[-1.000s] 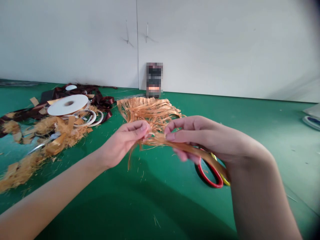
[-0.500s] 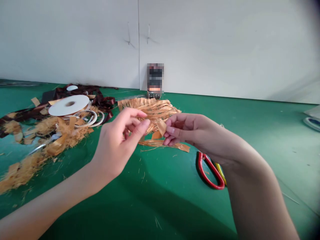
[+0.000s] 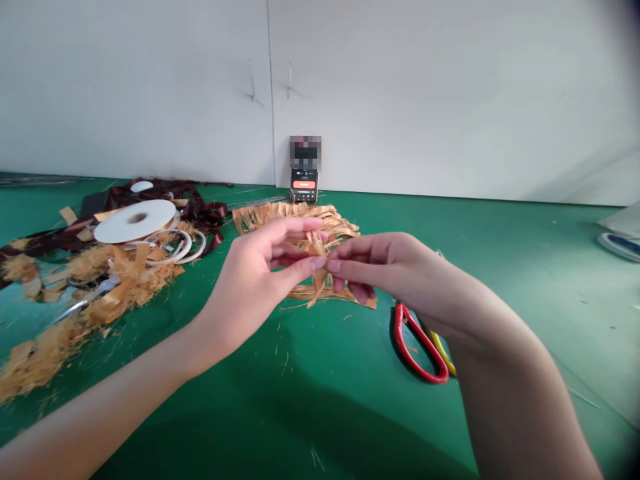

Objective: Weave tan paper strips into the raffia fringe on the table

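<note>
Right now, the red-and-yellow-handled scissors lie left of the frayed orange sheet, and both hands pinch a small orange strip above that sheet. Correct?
Not quite. The head view shows the scissors lying right of the frayed orange sheet, not left. The rest stands: the left hand and right hand pinch the small orange strip above that sheet.

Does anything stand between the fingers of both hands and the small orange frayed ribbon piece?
No, nothing visible: the left hand and the right hand pinch the small orange frayed ribbon piece directly, above a fringed orange ribbon sheet.
</note>
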